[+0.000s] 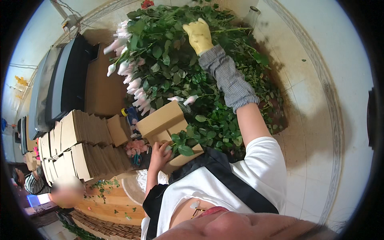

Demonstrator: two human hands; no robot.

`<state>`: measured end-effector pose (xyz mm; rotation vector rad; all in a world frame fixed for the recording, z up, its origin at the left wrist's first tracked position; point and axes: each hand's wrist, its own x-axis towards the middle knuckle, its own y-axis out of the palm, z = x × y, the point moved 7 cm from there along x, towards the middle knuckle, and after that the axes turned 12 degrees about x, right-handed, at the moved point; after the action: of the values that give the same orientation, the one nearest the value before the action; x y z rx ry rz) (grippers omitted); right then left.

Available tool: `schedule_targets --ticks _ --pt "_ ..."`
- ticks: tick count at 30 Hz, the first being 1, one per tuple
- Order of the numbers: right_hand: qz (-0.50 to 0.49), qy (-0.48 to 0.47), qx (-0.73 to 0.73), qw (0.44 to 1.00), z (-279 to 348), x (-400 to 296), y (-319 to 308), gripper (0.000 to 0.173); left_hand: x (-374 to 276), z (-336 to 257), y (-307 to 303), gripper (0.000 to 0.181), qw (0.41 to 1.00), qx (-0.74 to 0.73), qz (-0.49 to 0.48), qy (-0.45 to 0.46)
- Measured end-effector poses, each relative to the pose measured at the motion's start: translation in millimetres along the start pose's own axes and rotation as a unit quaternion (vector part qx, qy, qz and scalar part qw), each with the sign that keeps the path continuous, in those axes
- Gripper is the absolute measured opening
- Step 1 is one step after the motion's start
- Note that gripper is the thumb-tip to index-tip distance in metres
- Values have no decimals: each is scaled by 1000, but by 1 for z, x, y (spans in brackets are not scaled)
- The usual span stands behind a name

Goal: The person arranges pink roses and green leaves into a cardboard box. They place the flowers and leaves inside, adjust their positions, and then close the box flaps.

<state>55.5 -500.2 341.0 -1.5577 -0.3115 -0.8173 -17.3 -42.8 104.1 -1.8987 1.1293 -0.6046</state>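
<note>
My bare left hand (160, 156) is at an open corrugated cardboard box (162, 121) near my lap, with its fingers closed around the pale, sleeved head of a leafy rose (185, 147). My right hand (199, 34), in a yellow rubber glove and grey striped sleeve cover, reaches over a large heap of green rose stems (180, 66). Its fingers are curled; whether a stem is within them cannot be told. A bare green stem (229, 30) runs beside the glove. Many rose heads in white-pink sleeves (133, 85) line the heap's left side.
Stacked cardboard pieces (85, 129) stand at left, below dark-and-grey panels (64, 84). Teal-handled scissors (136, 159) lie by pink petals (136, 147). A round tub (132, 187) with white material sits lower left. Another person (34, 181) is far left. A glass bottle (252, 16) stands beyond.
</note>
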Motion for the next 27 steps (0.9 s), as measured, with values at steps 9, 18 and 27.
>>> schedule_targets --ticks 9,18,27 --pt "-25 32 -52 998 -73 -5 -9 12 4 -9 -10 46 1000 -4 11 -23" --pt "-13 173 -114 978 -177 -8 -89 26 0 -7 -11 45 998 29 33 -48" --pt "-171 -122 -3 978 -121 21 -132 15 -1 -1 -5 44 1000 2 15 -15"
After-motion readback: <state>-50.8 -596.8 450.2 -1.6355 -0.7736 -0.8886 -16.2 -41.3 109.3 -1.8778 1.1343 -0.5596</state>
